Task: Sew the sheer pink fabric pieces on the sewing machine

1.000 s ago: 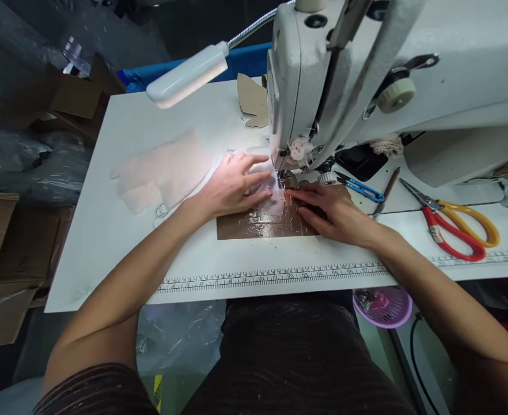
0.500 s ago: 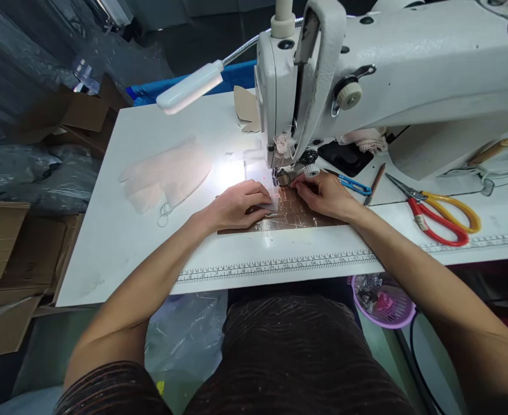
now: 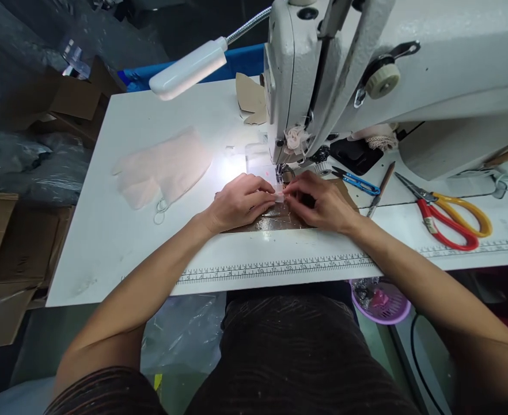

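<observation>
Just in front of the needle of the white sewing machine (image 3: 295, 75), a small pale translucent fabric piece (image 3: 279, 196) is pinched between my two hands. My left hand (image 3: 243, 200) has its fingers closed on the left side of the piece. From the right, my right hand (image 3: 321, 202) grips its other side with thumb and fingertips. Both hands rest over a shiny brown plate (image 3: 275, 222) on the table. The presser foot (image 3: 280, 173) is right behind the fingertips. A light pink sheer fabric (image 3: 167, 167) lies flat to the left.
To the right lie blue thread snips (image 3: 357, 182), red and yellow scissors (image 3: 448, 219) and a black object (image 3: 355, 155). A lamp (image 3: 189, 68) hangs over the table's back. Below the front edge is a purple basket (image 3: 383, 302); cardboard boxes (image 3: 25, 242) stand at left.
My right hand has moved from beside the presser foot down to the front, meeting my left hand at the pale piece. The view has shifted slightly closer to the machine.
</observation>
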Available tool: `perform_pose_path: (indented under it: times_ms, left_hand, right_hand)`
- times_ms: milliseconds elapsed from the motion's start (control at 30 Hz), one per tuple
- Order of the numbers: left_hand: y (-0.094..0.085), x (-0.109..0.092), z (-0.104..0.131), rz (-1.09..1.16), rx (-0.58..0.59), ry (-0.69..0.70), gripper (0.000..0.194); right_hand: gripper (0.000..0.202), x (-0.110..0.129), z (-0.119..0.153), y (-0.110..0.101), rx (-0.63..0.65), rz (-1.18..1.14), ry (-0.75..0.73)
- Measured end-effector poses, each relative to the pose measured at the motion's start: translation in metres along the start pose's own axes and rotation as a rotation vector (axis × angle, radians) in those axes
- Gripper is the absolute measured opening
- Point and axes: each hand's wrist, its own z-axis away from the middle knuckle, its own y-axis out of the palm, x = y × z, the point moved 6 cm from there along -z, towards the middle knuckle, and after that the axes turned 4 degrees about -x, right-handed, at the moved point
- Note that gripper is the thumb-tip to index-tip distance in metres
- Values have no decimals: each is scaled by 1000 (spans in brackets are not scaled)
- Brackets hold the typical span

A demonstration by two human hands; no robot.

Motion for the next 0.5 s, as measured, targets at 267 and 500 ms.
perform_pose_path:
  times_ms: [267,500]
  left_hand:
    - [5,-6,-1,-72,39,107,9]
    - [7,-4,0,-53,109,96,9]
  right_hand:
    - [35,-7,2,-1,62,191,-24]
    - [37,-7,2,4,114,292,-73]
